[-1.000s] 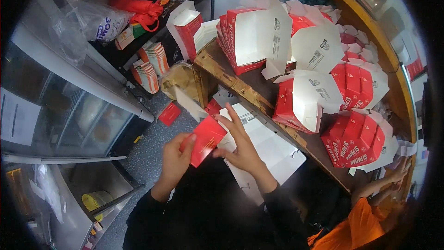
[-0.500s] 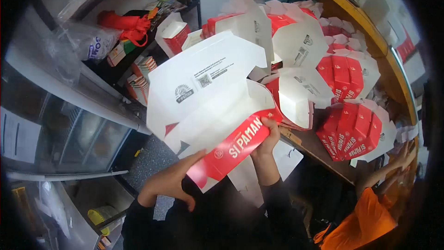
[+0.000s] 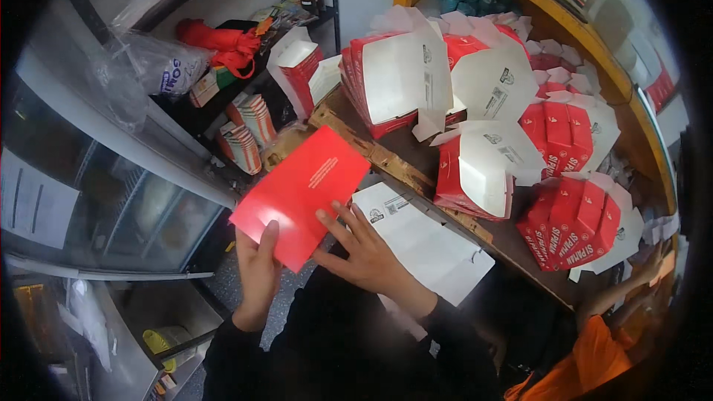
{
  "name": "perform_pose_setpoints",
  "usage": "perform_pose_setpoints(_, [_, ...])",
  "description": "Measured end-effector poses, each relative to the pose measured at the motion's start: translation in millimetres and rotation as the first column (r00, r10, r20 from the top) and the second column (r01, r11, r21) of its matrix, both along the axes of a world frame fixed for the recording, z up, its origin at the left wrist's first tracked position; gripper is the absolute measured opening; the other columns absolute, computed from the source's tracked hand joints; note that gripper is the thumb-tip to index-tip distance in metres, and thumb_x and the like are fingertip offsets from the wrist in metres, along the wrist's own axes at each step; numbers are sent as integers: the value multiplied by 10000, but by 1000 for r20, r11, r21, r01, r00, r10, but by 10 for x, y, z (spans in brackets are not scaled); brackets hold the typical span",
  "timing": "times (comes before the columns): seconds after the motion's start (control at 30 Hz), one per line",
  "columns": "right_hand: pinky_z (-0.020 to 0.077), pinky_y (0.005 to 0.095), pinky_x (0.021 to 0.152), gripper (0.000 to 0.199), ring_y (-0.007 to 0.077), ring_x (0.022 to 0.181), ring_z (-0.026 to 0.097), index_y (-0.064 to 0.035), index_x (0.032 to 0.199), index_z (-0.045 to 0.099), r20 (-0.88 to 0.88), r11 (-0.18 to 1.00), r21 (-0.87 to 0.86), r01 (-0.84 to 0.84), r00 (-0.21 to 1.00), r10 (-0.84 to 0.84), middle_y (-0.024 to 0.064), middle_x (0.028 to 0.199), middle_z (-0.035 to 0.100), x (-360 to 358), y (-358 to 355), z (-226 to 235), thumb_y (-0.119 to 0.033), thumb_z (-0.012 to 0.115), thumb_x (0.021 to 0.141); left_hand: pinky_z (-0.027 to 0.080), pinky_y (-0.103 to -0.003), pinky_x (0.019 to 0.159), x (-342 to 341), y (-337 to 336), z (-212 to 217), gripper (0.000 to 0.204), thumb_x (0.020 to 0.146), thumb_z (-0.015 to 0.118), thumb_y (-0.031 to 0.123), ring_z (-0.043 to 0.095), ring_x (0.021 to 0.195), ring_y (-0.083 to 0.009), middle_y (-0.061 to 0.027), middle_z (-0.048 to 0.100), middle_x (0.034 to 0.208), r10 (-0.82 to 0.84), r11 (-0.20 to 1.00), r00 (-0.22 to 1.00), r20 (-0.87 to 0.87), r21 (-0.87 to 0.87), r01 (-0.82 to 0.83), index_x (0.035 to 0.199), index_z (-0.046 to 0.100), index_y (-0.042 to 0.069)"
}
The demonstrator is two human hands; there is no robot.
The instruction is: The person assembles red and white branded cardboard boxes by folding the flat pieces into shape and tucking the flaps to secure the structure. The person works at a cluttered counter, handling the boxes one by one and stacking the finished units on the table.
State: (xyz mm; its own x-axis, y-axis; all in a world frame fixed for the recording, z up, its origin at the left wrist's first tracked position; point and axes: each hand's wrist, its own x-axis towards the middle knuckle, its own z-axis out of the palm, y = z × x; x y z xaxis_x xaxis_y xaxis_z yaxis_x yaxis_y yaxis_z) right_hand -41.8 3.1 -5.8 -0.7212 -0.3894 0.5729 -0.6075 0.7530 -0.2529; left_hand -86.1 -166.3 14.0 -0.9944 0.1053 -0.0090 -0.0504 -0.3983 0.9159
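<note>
A red cardboard takeaway box (image 3: 310, 178) is in front of me, with a plain red face turned toward me. My left hand (image 3: 256, 267) grips its lower left edge, thumb on the red face and fingers hidden behind. At its lower right edge is my right hand (image 3: 371, 256), fingers stretched and spread, the tips touching the red card. Beneath and beyond the right hand lies a flat white box blank (image 3: 420, 234) with small dark printing. Nearest on the table stands an open red-and-white box (image 3: 475, 171).
More nested red-and-white boxes (image 3: 568, 226) crowd the brown table (image 3: 531, 249), whose front edge is rough wood. On the left are a glass-fronted cabinet (image 3: 126, 215) and a dark shelf with a red bundle (image 3: 223, 44). A person in an orange sleeve (image 3: 587, 360) works at the lower right.
The box has been turned and lowered: its white flap and interior faced me, now a plain red face does. My right hand has shifted from gripping its corner to spread fingers at its edge.
</note>
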Motion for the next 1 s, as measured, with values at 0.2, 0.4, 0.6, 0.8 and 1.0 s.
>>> perform_pose_setpoints(0.2, [304, 539, 926, 356, 410, 1211, 261, -121, 1090, 477, 8, 984, -166, -61, 998, 63, 177, 1296, 312, -63, -171, -48, -112, 557, 743, 435, -321, 830, -74, 34, 84, 405, 838, 494, 73, 506, 1002, -188, -132, 476, 1122, 59, 998, 998, -29, 24, -58, 1199, 326, 4])
perform_pose_setpoints(0.4, [320, 458, 947, 526, 353, 1196, 326, -141, 1108, 476, 42, 532, -810, -247, 880, 473, 173, 1260, 386, 23, 71, 153, -120, 707, 635, 444, -263, 771, -379, -16, -69, 190, 808, 554, 66, 560, 858, -143, -77, 589, 947, -259, 947, 964, -63, 180, 267, 995, 544, 33])
perform_pose_setpoints(0.6, [459, 340, 813, 376, 369, 1115, 425, -118, 930, 617, 18, 980, -188, -67, 997, 72, 146, 1236, 431, 33, 209, 411, -121, 743, 576, 499, -258, 614, -259, 120, -74, 218, 834, 538, 187, 587, 781, -141, -74, 597, 934, -271, 957, 958, -98, 82, 279, 986, 547, 31])
perform_pose_setpoints(0.8, [471, 331, 792, 328, 353, 1085, 458, -86, 896, 641, -125, 936, -345, 65, 986, -114, 214, 1226, 412, -78, 178, 287, -128, 732, 584, 482, -300, 724, 33, 334, -97, 210, 865, 478, 162, 564, 831, -135, -79, 574, 943, -149, 985, 989, -1, -89, 148, 1015, 519, 21])
perform_pose_setpoints(1.0, [445, 384, 805, 395, 370, 1031, 482, -89, 1009, 582, 28, 915, -397, 65, 998, -59, 227, 1222, 403, 11, 139, 123, -168, 697, 640, 436, -300, 745, 18, 112, -150, 215, 789, 520, 37, 548, 891, -191, -96, 564, 964, -508, 738, 835, -213, -607, 295, 1003, 525, 37])
